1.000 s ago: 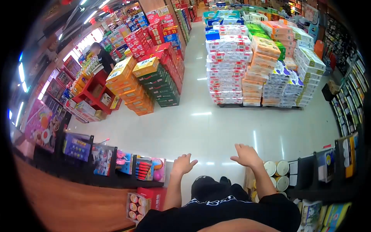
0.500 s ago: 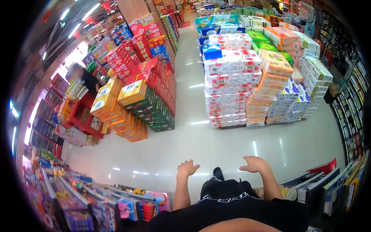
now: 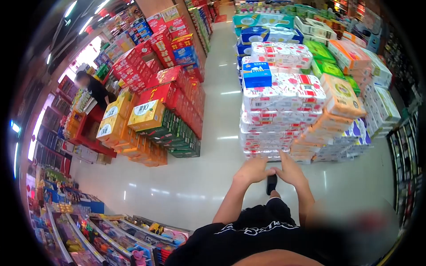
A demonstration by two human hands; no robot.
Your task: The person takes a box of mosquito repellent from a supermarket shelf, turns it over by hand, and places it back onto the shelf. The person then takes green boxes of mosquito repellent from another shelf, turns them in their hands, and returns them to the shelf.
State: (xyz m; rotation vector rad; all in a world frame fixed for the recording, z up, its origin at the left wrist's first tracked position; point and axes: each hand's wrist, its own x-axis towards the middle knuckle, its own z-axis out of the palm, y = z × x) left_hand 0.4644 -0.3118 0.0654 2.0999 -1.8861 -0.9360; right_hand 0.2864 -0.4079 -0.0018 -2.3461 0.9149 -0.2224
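My left hand (image 3: 254, 170) and my right hand (image 3: 289, 170) reach forward close together in front of my body, thumbs nearly meeting. Both are empty, with fingers stretched out. Just beyond them rises a tall stack of white plastic-wrapped packs with red patterns (image 3: 284, 95), probably paper rolls or tissue. In view, the fingertips overlap its lower edge; I cannot tell whether they touch it. A blue pack (image 3: 257, 74) rests on top at the near left corner. Orange packs (image 3: 344, 95) are piled to the right of the stack. My black shoe (image 3: 271, 184) shows below the hands.
Across the aisle (image 3: 226, 106) to the left stand yellow boxes (image 3: 146, 116), green boxes (image 3: 177, 133) and red boxes (image 3: 177, 84). A person in black (image 3: 95, 91) is by a red counter at far left. Shelves of small goods (image 3: 97, 235) line the near left, dark racks (image 3: 404, 155) the right.
Both hands have moved forward and closer together, from wide apart to nearly touching. The stacks appear nearer, and a foot has come forward. The near left shelves have shifted in view.
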